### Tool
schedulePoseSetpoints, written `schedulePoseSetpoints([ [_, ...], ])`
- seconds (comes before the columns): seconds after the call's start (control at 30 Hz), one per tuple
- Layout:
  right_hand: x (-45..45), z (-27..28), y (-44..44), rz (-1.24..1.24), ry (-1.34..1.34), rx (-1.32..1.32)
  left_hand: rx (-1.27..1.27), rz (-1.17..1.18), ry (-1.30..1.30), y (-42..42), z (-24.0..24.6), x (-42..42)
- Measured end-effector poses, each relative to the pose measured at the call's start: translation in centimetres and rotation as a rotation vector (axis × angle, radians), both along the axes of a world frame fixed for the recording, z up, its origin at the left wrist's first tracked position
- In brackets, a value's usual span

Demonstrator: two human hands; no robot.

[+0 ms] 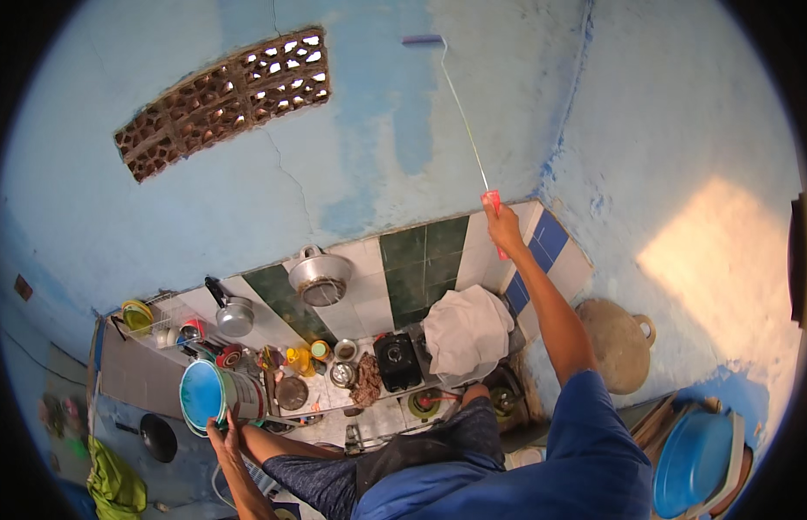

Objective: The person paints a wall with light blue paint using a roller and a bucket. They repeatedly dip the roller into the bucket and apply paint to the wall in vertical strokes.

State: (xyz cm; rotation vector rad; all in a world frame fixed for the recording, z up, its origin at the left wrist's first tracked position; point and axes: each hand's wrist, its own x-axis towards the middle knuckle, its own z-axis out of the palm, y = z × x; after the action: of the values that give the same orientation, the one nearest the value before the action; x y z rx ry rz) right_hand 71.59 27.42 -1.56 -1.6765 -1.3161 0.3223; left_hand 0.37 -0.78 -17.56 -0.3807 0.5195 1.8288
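Observation:
My right hand [504, 227] grips the red handle of a paint roller [465, 123], arm stretched up the wall. The roller's blue-stained sleeve [422, 40] is high on the pale, weathered wall [501, 91], beside strips of fresher blue paint [413, 140]. Whether the sleeve touches the wall is hard to tell. Low on the left, my left hand [225, 430] holds the rim of a paint bucket [247, 393]. The bucket is tipped so that its blue-coated inside faces me; how much paint it holds cannot be made out.
A brick vent [225, 97] pierces the wall. Pots [320, 270] and a saucepan [234, 315] hang over the tiled counter. Jars, a black appliance [397, 362] and a cloth-covered thing [468, 328] crowd it. A blue basin [693, 461] stands at right, below a round pan [615, 348].

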Motion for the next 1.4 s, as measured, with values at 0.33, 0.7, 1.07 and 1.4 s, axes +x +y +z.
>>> schedulePoseSetpoints([
  [0.33, -0.5, 2.4, 1.4, 0.057, -0.019, 0.082, -0.014, -0.003, -0.029, 0.0, 1.0, 0.9],
  [0.7, -2.4, 11.6, 1.6, 0.072, 0.109, 0.005, -0.004, -0.002, 0.078, 0.1, -0.5, 0.0],
  [1.07, -3.0, 8.5, 1.8, 0.074, 0.033, 0.083, -0.009, 0.018, -0.002, -0.6, -1.8, -1.6],
  [1.4, -5.1, 6.6, -0.6, 0.039, 0.184, -0.033, 0.014, 0.036, -0.027, -0.2, -1.6, -1.2],
])
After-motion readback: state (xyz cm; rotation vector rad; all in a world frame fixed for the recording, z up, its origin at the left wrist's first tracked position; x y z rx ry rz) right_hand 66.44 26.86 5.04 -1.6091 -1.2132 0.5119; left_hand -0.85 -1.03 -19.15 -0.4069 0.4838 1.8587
